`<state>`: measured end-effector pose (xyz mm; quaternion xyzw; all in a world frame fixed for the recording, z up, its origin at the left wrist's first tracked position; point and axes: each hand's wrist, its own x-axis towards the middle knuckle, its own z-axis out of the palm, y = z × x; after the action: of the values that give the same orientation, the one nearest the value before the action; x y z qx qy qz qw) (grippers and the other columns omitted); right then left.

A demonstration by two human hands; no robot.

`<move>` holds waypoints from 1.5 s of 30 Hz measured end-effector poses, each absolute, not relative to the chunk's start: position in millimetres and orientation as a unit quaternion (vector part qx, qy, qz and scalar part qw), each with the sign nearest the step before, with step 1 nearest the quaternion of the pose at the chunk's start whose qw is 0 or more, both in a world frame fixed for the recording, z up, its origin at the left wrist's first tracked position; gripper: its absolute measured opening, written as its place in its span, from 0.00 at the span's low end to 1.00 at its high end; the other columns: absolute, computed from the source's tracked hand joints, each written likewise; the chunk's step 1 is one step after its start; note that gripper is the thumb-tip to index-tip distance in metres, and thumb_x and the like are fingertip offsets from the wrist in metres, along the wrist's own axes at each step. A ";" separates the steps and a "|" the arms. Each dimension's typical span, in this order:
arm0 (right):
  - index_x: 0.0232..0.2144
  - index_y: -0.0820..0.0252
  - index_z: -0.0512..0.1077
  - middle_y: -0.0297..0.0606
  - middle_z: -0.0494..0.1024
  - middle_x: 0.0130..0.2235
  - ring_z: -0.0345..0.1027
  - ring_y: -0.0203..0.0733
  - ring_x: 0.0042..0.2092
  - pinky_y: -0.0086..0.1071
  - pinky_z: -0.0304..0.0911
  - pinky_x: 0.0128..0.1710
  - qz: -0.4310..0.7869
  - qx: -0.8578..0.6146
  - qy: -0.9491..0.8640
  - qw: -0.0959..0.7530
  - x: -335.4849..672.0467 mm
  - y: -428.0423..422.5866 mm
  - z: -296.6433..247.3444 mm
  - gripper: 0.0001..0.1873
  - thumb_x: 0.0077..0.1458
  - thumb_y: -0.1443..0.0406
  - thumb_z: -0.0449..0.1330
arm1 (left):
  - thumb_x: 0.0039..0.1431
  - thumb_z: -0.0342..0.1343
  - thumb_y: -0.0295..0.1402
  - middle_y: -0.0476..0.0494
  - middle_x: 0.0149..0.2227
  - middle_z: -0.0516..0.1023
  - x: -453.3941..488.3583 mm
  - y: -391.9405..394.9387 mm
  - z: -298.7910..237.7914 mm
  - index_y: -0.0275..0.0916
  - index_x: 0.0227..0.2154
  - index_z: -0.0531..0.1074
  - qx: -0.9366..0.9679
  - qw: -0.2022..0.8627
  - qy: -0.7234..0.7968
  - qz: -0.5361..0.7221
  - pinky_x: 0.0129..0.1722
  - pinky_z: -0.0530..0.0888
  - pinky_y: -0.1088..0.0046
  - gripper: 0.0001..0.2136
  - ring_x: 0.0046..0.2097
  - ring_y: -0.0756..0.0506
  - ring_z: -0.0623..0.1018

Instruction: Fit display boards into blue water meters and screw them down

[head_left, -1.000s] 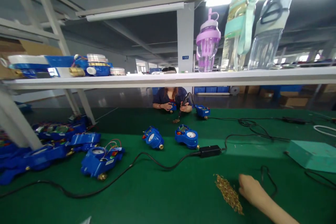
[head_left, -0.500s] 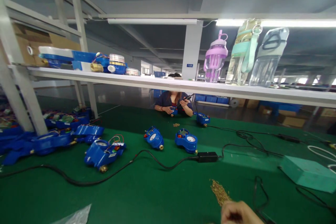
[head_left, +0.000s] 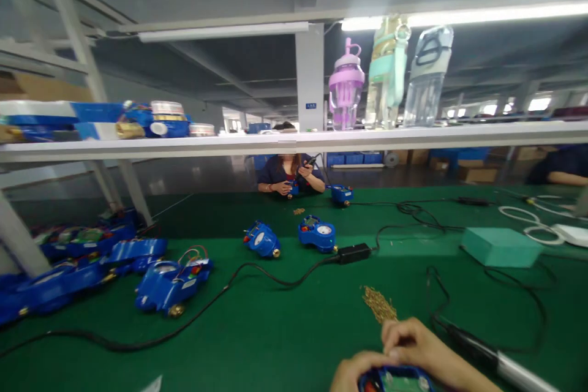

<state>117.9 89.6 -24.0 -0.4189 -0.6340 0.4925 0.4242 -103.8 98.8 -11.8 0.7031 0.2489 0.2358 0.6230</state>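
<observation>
At the bottom edge, my left hand point(head_left: 353, 372) is closed around the side of a blue water meter point(head_left: 395, 373). The meter's top is uncovered, showing a green circuit board and a red part, and its lower portion is cut off by the frame. My right hand point(head_left: 416, 343) is just above and behind the meter, thumb and fingers pinched together. Whatever sits in that pinch is too small to see. Right behind those fingers lies a pile of small brass-coloured screws point(head_left: 378, 303). A black and silver electric screwdriver point(head_left: 496, 360) rests to the right of my right forearm.
Two blue meters point(head_left: 262, 239) stand mid-table beside a black adapter point(head_left: 353, 253) and its cable. More meters point(head_left: 172, 285) crowd the left. A turquoise box point(head_left: 500, 246) is at right. Bottles point(head_left: 346, 89) stand on the overhead shelf point(head_left: 257, 146). A co-worker point(head_left: 289, 174) sits opposite.
The view has tilted down and turned right, bringing my left hand, the blue water meter and the electric screwdriver into sight. My right hand remains beside the screw pile, still pinched.
</observation>
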 end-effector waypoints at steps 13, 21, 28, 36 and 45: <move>0.34 0.64 0.73 0.36 0.77 0.36 0.72 0.38 0.37 0.38 0.70 0.40 0.481 -0.447 -0.609 0.444 111.3 92.1 -32.4 0.15 0.61 0.55 0.62 | 0.43 0.69 0.46 0.38 0.55 0.73 -98.5 98.3 7.0 0.41 0.51 0.75 0.721 0.601 0.232 0.257 0.62 0.65 0.58 0.30 0.59 0.34 0.71; 0.53 0.63 0.71 0.47 0.75 0.51 0.69 0.48 0.52 0.43 0.62 0.55 0.308 -0.658 -0.586 0.359 204.8 35.1 6.0 0.24 0.53 0.64 0.60 | 0.42 0.70 0.45 0.35 0.58 0.71 -100.0 94.7 10.3 0.40 0.52 0.75 0.723 0.587 0.260 0.255 0.65 0.60 0.54 0.32 0.62 0.33 0.68; 0.41 0.68 0.73 0.58 0.76 0.44 0.68 0.62 0.52 0.53 0.57 0.56 0.181 -0.779 -0.527 0.289 253.2 -13.6 -24.2 0.25 0.34 0.73 0.57 | 0.39 0.72 0.40 0.37 0.55 0.73 -99.1 89.9 13.1 0.40 0.50 0.75 0.710 0.601 0.251 0.267 0.63 0.63 0.57 0.31 0.59 0.36 0.71; 0.46 0.60 0.64 0.34 0.72 0.29 0.68 0.42 0.27 0.37 0.66 0.27 0.189 -0.726 -0.467 0.468 224.4 15.8 43.2 0.24 0.50 0.54 0.59 | 0.40 0.72 0.38 0.37 0.56 0.73 -99.7 88.3 12.0 0.41 0.51 0.75 0.702 0.611 0.253 0.265 0.64 0.62 0.57 0.31 0.59 0.37 0.70; 0.38 0.56 0.67 0.25 0.66 0.21 0.61 0.33 0.21 0.28 0.60 0.21 0.264 -0.471 -0.326 0.776 123.5 96.3 121.9 0.17 0.44 0.66 0.65 | 0.40 0.73 0.41 0.38 0.55 0.73 -99.1 87.2 13.1 0.42 0.52 0.74 0.692 0.624 0.255 0.256 0.62 0.64 0.56 0.32 0.58 0.36 0.71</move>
<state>123.5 96.3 121.9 -0.4711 -0.3261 0.2641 0.7759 -99.1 87.2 13.1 0.6923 0.2552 0.2564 0.6244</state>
